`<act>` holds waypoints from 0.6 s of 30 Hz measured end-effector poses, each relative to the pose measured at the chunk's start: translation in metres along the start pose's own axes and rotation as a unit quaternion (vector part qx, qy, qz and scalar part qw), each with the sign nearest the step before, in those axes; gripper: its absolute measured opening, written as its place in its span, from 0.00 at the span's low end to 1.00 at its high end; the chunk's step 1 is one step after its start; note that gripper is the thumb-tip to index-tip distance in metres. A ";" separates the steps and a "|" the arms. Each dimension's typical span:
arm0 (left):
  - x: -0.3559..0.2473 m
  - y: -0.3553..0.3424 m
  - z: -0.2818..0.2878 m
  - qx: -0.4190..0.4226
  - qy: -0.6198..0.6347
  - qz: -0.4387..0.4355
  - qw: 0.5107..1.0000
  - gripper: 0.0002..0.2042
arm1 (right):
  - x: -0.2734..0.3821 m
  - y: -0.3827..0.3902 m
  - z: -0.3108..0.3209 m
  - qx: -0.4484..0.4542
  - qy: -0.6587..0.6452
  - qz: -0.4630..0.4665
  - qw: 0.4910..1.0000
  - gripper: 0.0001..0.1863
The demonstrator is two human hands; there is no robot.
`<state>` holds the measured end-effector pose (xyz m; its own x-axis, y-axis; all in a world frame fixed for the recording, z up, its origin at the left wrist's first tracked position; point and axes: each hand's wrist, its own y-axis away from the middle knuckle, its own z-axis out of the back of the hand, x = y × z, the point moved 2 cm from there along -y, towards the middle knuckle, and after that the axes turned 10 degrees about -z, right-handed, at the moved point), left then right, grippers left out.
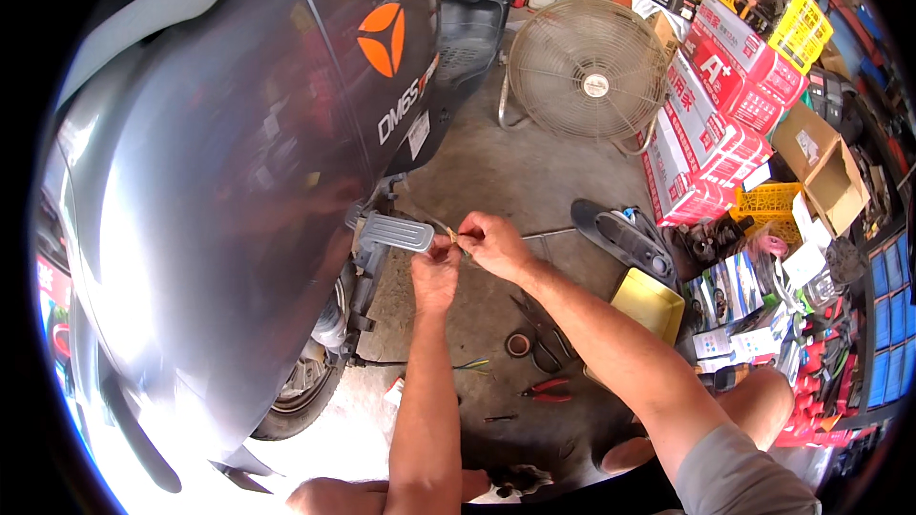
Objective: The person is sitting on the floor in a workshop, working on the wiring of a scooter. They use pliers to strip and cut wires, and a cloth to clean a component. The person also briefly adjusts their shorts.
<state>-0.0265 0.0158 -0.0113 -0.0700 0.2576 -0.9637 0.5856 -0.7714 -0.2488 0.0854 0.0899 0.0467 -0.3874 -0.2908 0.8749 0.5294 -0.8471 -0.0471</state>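
Beside the grey footrest (pixel 396 232) of a dark grey scooter (pixel 239 181), my two hands meet at the fingertips. My left hand (pixel 436 275) is closed in a pinch just below the footrest's outer end. From the other side my right hand (pixel 493 243) pinches too. A thin tan wire (pixel 451 232) shows between the fingertips; its end is hidden by them. Below, a black cable with several bared coloured wire ends (pixel 472 364) sticks out from the scooter over the floor.
On the floor lie a tape roll (pixel 509 344), black-handled scissors (pixel 546 360) and red-handled pliers (pixel 546 385). A yellow tray (pixel 649 303) and a dark plastic cover (pixel 611 234) are to the right. Farther off stand a round floor fan (pixel 572 67) and stacked red-and-white boxes (pixel 701 133).
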 end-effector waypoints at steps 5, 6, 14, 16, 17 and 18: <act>0.000 -0.001 0.000 0.005 -0.085 0.023 0.996 0.04 | 0.001 -0.011 -0.003 -0.003 0.087 -0.023 0.996 0.06; 0.002 0.000 0.001 0.005 -0.093 0.021 0.995 0.04 | 0.001 -0.013 -0.003 -0.007 0.105 -0.021 0.994 0.07; 0.009 0.004 0.004 -0.010 -0.102 0.024 0.994 0.06 | 0.005 -0.022 -0.006 0.068 0.114 -0.065 0.989 0.11; 0.014 0.004 0.008 -0.009 -0.100 0.028 0.995 0.07 | 0.008 -0.022 -0.008 0.043 0.147 -0.056 0.987 0.11; 0.009 0.005 0.006 -0.006 -0.107 0.030 0.994 0.08 | 0.005 -0.022 -0.005 0.027 0.165 -0.054 0.985 0.11; 0.003 0.007 0.004 -0.003 -0.114 0.033 0.993 0.09 | -0.003 -0.022 -0.003 0.031 0.124 -0.051 0.990 0.10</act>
<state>-0.0256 0.0094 -0.0164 -0.2122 0.0684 -0.9748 0.5990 -0.7791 -0.1850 0.0725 0.1085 0.0435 -0.6105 -0.3115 0.7282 0.5208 -0.8506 0.0727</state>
